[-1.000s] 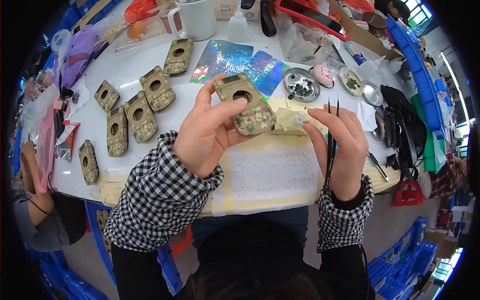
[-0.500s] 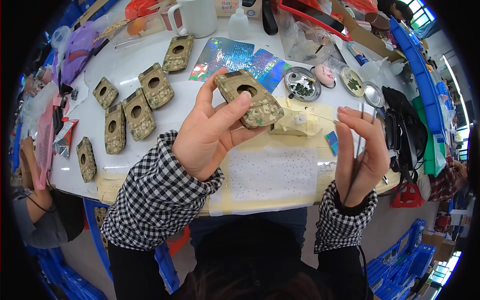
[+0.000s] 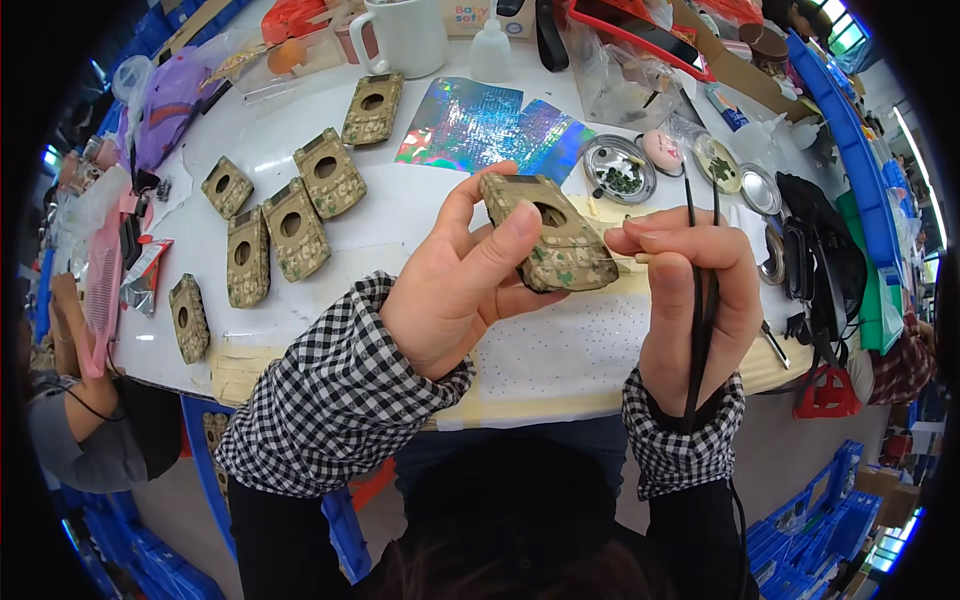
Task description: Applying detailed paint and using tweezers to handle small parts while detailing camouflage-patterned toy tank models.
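Observation:
My left hand (image 3: 440, 285) grips a camouflage-patterned model tank hull (image 3: 575, 250), thumb beside its round hole and fingers underneath. Close to the hull's right end, the thumb and fingertips of my right hand (image 3: 715, 285) are pinched together on a thin stick, mostly hidden, with a small pale end (image 3: 641, 258) showing. Black tweezers (image 3: 704, 340) lie through the same hand, tips upward. Below the hull, a white sheet (image 3: 550, 350) dotted with tiny specks is taped to the table. Several similar hulls (image 3: 297, 228) lie to the left.
Beyond my hands are shiny holographic sheets (image 3: 455, 120) and a round tin (image 3: 619, 168) holding dark green bits. A white mug (image 3: 407, 38), a squeeze bottle (image 3: 490, 52) and a red-cased phone (image 3: 640, 35) stand or lie farther back. Someone's arm (image 3: 80, 335) shows at the left.
My right hand has moved left and turned, bringing its pinched fingertips to the hull's right end. The hull is tilted more, and the whole view has shifted slightly.

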Demonstrator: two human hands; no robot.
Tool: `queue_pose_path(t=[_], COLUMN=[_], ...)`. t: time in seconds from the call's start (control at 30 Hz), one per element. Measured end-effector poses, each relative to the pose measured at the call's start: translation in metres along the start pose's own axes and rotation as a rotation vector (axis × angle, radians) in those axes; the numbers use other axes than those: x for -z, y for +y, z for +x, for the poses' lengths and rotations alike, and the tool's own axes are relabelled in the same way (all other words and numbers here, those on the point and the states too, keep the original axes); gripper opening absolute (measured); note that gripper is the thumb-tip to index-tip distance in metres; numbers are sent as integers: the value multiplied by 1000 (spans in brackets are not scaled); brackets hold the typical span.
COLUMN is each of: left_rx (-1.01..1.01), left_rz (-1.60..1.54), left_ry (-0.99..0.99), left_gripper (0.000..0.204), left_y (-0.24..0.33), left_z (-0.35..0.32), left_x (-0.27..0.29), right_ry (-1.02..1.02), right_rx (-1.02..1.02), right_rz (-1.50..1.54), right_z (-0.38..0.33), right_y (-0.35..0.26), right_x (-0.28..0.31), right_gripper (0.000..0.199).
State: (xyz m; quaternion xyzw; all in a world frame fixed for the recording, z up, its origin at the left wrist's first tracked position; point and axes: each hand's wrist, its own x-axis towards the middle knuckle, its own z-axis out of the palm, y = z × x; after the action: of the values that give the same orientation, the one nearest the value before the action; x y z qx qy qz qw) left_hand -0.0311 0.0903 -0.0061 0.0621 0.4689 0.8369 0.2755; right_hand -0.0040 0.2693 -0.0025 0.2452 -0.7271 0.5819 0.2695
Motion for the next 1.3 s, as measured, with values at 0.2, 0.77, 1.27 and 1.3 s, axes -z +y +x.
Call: queue_pose_path(t=[0.2,0.77,1.27,1.3], left_rx=[-3,-10,-25,-37], left_rz=[54,4,-38,-51], left_ry=[22,26,61,70], left_gripper=[63,75,75,75], left_y=[-1,-3,-3,-3], left_z=[-1,2,3,3], left_x=[-1,4,5,6], right_ry=[9,29,194,184], right_rx=[-27,-37,-58,-20], right_rz=[10,-60,-374,-477], right_z=[-1,-1,-4,-4], right_y=[3,5,5,9], right_x=[-2,-5,17,20], right_gripper=[7,6,8,7])
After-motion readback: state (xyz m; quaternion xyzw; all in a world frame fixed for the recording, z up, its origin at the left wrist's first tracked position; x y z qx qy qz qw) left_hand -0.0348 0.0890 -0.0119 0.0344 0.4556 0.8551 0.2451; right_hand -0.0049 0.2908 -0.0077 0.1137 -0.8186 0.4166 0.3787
